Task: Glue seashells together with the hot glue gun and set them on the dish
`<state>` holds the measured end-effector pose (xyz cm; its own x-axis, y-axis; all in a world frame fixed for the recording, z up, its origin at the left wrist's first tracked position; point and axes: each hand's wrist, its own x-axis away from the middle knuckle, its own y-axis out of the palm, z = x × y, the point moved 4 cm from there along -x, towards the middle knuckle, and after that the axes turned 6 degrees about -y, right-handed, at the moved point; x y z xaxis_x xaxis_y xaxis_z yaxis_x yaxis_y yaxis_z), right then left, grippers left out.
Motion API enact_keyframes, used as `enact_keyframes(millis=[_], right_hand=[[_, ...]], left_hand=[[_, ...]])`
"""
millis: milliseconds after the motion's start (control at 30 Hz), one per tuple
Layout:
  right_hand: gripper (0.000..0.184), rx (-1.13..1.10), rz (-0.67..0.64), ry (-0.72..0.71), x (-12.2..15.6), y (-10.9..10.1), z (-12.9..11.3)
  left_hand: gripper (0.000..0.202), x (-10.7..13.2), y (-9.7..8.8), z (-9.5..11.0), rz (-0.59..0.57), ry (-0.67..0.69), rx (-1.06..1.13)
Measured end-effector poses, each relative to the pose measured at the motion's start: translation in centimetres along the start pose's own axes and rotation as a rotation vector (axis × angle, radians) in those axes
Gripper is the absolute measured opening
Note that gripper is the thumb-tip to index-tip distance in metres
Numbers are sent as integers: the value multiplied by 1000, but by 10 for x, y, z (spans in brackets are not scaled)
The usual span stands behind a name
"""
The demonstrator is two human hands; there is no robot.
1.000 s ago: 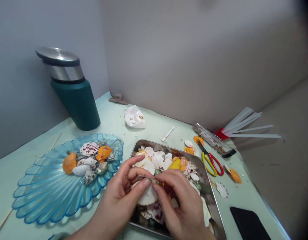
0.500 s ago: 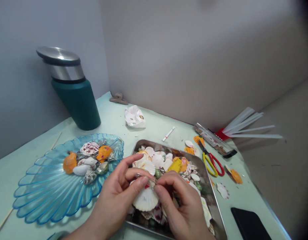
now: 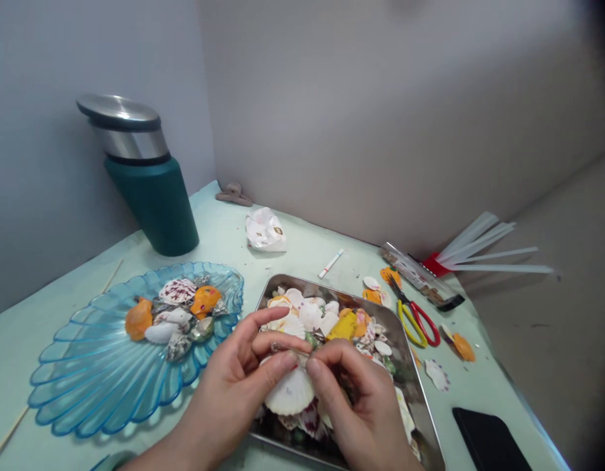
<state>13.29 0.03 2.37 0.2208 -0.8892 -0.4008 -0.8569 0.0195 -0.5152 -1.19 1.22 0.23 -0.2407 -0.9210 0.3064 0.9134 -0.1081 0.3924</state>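
Between my two hands, over the metal tray [image 3: 426, 399], hangs a white scallop shell [image 3: 290, 392], its ribbed fan pointing down. My left hand [image 3: 243, 373] pinches the shell's upper end between thumb and fingers, with the index finger lifted away. From the other side my right hand [image 3: 354, 392] pinches at the same upper edge, thumb against forefinger. Something small and thin shows at the fingertips, too small to name. Below lie many shells in the tray, among them a yellow piece [image 3: 342, 325] and a purple-streaked shell [image 3: 309, 422].
At left, a blue shell-shaped dish [image 3: 91, 366] holds several shells. Behind it stands a green bottle [image 3: 152, 203]. To the right lie scissors [image 3: 414, 320], loose shell pieces [image 3: 437, 375], a black phone-like slab [image 3: 488, 438] and glue sticks [image 3: 498, 267]. A crumpled wrapper [image 3: 265, 230] sits farther back.
Both hands and the white scallop shell have shifted very slightly right. The fingertips have closed in a little at the shell's upper edge; the grip is otherwise the same.
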Motion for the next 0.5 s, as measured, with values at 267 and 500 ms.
enact_keyframes(millis=[267, 500], right_hand=[[12, 112, 146, -216, -1, -3, -5], [28, 185, 107, -362, 0, -3, -8]], left_hand=[[43, -2, 1, 2, 35, 93, -10], [49, 0, 3, -1, 68, 48, 5]])
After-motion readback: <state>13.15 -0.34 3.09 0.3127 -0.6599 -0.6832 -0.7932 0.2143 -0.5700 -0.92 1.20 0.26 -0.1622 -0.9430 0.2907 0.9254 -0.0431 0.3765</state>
